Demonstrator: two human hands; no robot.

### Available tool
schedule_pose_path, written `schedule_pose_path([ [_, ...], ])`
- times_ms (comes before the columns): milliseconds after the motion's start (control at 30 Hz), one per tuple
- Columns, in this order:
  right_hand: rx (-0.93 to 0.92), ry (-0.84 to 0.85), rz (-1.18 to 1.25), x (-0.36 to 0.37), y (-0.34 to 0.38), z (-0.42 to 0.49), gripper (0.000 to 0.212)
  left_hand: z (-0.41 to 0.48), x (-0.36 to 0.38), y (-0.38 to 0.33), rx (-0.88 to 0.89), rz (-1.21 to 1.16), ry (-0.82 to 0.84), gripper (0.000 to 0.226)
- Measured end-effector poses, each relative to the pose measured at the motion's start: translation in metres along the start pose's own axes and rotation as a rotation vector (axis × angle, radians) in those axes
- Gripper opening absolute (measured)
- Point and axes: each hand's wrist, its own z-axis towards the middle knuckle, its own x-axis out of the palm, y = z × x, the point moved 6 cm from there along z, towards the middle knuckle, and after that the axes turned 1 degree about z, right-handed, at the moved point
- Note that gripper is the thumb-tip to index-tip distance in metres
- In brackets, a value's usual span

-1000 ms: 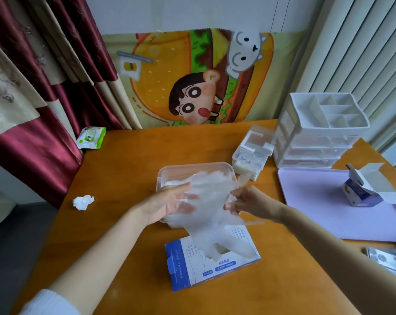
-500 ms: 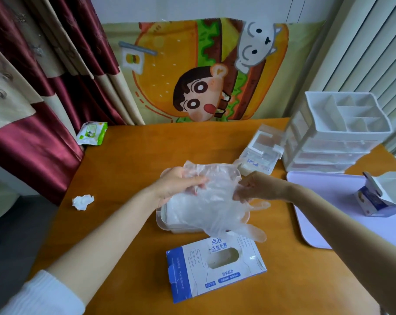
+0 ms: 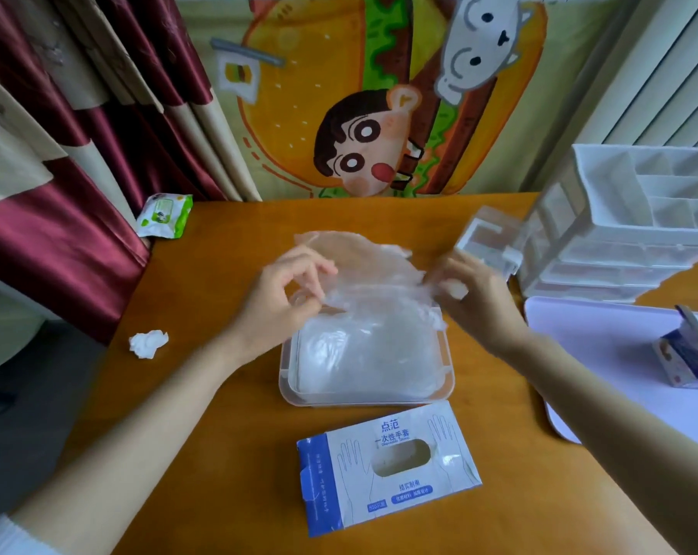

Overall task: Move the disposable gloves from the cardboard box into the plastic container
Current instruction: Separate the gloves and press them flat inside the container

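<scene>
A clear plastic container (image 3: 447, 388) sits mid-table with a stack of thin translucent disposable gloves (image 3: 365, 350) lying in it. The far end of the stack rises above the container's back rim. My left hand (image 3: 283, 302) pinches that raised end at its left side, and my right hand (image 3: 473, 298) pinches it at the right. The white-and-blue cardboard glove box (image 3: 387, 468) lies flat on the table just in front of the container, its oval opening facing up.
A crumpled tissue (image 3: 148, 343) and a green wipes packet (image 3: 164, 215) lie at the table's left. A clear lid (image 3: 489, 242) and white drawer organiser (image 3: 627, 222) stand at right, with a lilac tray (image 3: 603, 354) holding a small open box (image 3: 689, 354).
The gloves have come down from the air above the box into the container. Both hands moved away from me over its far rim, still holding the glove ends.
</scene>
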Motion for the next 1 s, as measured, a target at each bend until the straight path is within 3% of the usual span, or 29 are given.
schedule_pose_path([
  [33,-0.018,0.091,-0.041,0.013,-0.006,-0.007,0.004,-0.006,0.007,0.012,-0.008,0.081,0.071,0.027],
  [200,0.004,0.509,-0.305,0.088,-0.031,-0.030,0.029,-0.027,0.047,0.064,0.056,0.596,0.412,0.016],
  [433,0.277,0.915,-0.224,0.131,-0.049,-0.057,0.042,-0.030,0.075,0.085,0.041,0.879,0.669,0.033],
  [500,0.307,0.900,-0.118,0.119,-0.040,-0.049,0.041,-0.023,0.071,0.078,-0.003,0.866,0.592,0.042],
  [600,0.263,0.462,0.001,0.090,-0.024,-0.017,0.028,-0.007,0.063,0.062,-0.075,0.711,0.299,0.045],
  [667,0.216,0.376,-0.072,0.094,-0.021,-0.013,0.025,-0.005,0.076,0.064,-0.120,0.675,0.310,0.042],
  [733,0.218,0.526,-0.183,0.119,-0.026,-0.021,0.026,-0.010,0.103,0.079,-0.141,0.763,0.491,0.039],
  [833,0.232,0.767,-0.373,0.153,-0.044,-0.037,0.040,-0.024,0.129,0.115,-0.261,0.931,0.764,0.059],
  [1000,0.297,0.867,-0.521,0.172,-0.068,-0.049,0.063,-0.031,0.139,0.142,-0.313,0.990,0.841,0.075],
])
